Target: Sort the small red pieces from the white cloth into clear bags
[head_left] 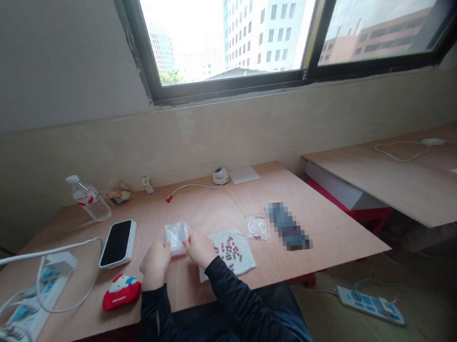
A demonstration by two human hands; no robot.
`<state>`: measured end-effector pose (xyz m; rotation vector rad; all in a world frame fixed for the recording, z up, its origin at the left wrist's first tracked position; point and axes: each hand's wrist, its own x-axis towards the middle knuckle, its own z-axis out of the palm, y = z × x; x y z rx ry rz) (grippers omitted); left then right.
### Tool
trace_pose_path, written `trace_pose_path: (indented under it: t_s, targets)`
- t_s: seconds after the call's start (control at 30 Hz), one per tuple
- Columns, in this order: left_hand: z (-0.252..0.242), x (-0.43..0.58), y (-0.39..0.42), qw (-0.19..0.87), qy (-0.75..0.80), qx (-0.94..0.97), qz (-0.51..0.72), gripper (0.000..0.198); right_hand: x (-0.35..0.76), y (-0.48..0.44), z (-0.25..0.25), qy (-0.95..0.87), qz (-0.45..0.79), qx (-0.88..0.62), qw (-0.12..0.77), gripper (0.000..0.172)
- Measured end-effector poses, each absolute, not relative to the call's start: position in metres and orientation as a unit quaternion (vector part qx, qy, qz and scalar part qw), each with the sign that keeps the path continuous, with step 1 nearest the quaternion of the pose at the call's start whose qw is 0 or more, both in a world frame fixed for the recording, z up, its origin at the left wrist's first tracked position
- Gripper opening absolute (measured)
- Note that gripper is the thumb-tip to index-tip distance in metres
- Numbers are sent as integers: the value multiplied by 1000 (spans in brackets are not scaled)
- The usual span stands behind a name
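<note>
A small clear plastic zip bag (177,235) with a pinkish strip along its near edge lies between my two hands. My left hand (155,261) is closed at the bag's left near corner. Opposite it, my right hand (200,248) pinches the right near corner. What the bag contains, if anything, I cannot make out. Beside my right hand a white cloth or sheet (245,248) carries several small pink and metallic cylindrical pieces (230,249), partly covered by my wrist. Farther right lies a second clear bag (256,226) with a few small dark pieces near its lower edge.
Left on the table (293,187) are a white-cased phone (118,244), a red plush pouch (121,292), a water bottle (90,198) and a power strip (48,296) with cables. At the back sits a dome camera (220,176). A blurred dark object (288,227) lies right.
</note>
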<state>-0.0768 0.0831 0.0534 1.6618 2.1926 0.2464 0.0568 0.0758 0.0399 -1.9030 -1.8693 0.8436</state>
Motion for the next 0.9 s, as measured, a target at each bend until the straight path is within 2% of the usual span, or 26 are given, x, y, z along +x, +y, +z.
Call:
trace_pose_path:
  t_s: [0.37,0.5,0.63,0.77,0.9]
  targets:
    - [39,-90,88,211,785,577,78,28,50,76,25,-658,302,-671,161,31]
    - [42,-85,85,214,780,582,91,21,50,78,21,-654,291,-678,168,32]
    - [46,-80,82,213,770,592,109,32,51,79,18,-654,289,-678,172,35]
    - [49,-79,82,206,769,593,119,32,53,77,20,-648,294,-679,178,41]
    - [50,-82,82,197,774,589,124,33,69,76,22,-635,280,-691,202,38]
